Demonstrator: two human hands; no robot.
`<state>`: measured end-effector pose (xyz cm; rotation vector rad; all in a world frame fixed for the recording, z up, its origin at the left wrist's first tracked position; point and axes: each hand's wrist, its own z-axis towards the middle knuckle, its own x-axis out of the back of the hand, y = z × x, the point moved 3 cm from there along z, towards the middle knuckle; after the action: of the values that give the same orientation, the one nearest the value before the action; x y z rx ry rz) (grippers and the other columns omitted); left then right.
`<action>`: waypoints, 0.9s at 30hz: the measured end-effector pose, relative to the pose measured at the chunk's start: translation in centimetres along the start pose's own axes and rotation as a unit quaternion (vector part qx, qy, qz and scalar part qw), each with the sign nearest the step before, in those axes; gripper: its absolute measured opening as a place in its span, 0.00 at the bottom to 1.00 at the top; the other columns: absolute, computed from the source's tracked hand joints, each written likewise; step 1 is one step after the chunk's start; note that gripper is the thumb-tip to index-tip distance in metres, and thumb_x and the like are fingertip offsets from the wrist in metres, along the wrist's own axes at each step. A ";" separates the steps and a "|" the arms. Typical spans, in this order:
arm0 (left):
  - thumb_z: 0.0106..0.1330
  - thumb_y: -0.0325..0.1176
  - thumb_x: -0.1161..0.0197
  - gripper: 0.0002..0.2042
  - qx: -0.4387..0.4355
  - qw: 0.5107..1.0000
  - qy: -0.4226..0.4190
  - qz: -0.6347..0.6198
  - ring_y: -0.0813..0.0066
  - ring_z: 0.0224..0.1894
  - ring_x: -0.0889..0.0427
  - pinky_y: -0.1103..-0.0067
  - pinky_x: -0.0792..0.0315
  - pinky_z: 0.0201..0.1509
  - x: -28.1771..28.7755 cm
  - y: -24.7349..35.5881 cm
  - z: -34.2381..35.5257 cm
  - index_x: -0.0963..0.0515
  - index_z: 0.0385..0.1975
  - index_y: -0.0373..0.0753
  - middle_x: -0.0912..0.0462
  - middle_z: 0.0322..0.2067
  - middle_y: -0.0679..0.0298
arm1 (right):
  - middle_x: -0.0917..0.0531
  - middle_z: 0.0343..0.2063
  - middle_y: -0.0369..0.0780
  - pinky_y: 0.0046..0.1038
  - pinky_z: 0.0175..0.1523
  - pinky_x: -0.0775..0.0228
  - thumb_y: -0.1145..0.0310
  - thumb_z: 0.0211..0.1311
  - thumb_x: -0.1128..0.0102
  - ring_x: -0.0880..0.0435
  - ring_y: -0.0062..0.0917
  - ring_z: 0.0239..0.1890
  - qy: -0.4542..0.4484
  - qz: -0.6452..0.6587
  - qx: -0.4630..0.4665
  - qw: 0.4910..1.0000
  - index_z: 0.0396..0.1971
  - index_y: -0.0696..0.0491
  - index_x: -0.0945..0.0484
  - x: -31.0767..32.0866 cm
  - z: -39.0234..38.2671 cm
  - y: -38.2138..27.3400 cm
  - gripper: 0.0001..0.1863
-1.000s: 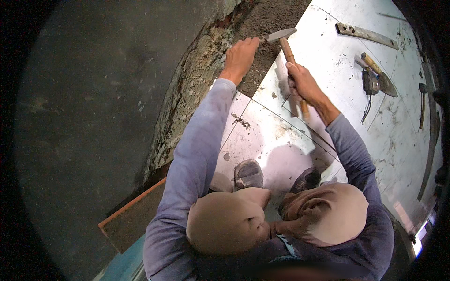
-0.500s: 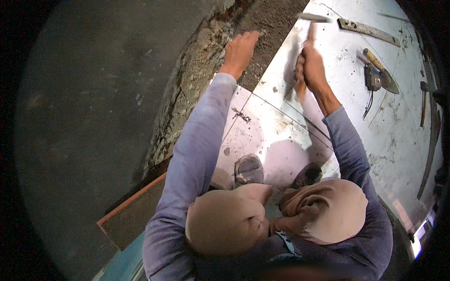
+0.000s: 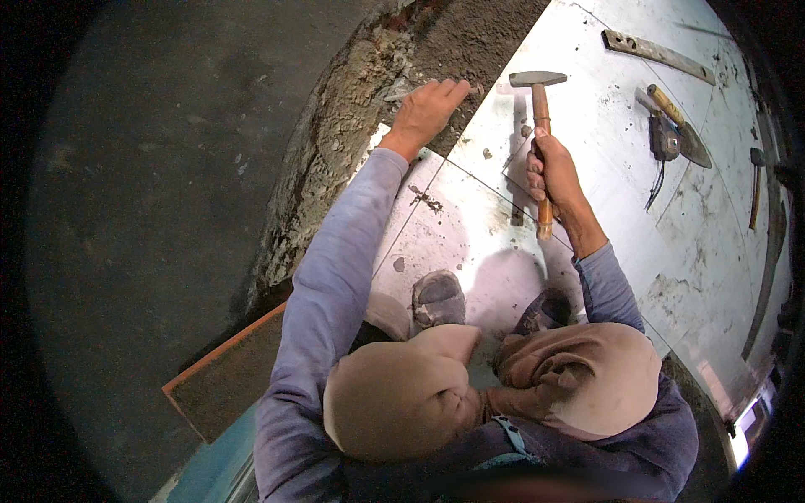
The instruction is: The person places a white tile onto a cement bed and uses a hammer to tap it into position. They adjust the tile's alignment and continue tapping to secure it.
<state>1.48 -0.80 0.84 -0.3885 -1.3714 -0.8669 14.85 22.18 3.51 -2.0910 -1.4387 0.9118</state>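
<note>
Above a bare, gritty strip, our left hand clasps a narrow metal tool, perhaps a chisel, while our right hand wraps firmly around a wooden-handled hammer, its head apart from the tool, over white tiles. We judge the work partway along: tiles cover the right side, the strip lies rough and untiled, and how much remains we cannot tell.

The brown-handled hammer is grey-headed, the tiles speckled white.
</note>
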 end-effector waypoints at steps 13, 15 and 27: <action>0.71 0.27 0.43 0.16 -0.028 0.999 0.025 0.004 0.60 0.44 0.15 0.66 0.16 0.44 0.2 0.3 -0.5 0.24 0.57 0.44 0.19 0.40 0.62 | 0.34 0.20 0.28 0.20 0.14 0.45 0.47 0.85 0.53 0.37 0.11 0.13 0.010 0.003 0.050 0.999 0.37 0.46 0.35 -2.4 -0.6 0.1 0.19; 0.71 0.28 0.44 0.17 -0.023 1.000 0.012 -0.005 0.58 0.45 0.15 0.65 0.17 0.46 0.2 0.2 -0.6 0.24 0.59 0.43 0.19 0.42 0.61 | 0.34 0.20 0.28 0.20 0.14 0.45 0.47 0.85 0.53 0.37 0.11 0.13 -0.008 0.013 0.064 0.998 0.37 0.46 0.35 -2.7 -0.6 0.0 0.19; 0.73 0.28 0.46 0.18 0.024 0.998 -0.049 0.014 0.55 0.51 0.16 0.63 0.18 0.51 -1.1 -0.2 0.3 0.25 0.62 0.46 0.18 0.46 0.59 | 0.32 0.20 0.30 0.23 0.16 0.42 0.46 0.85 0.54 0.34 0.16 0.15 0.008 -0.015 0.050 0.999 0.37 0.48 0.35 -2.9 -0.1 1.5 0.21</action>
<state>1.18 -0.43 -0.23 -0.4166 -1.4708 -0.7992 15.19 18.90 3.38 -1.9936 -1.3837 0.9331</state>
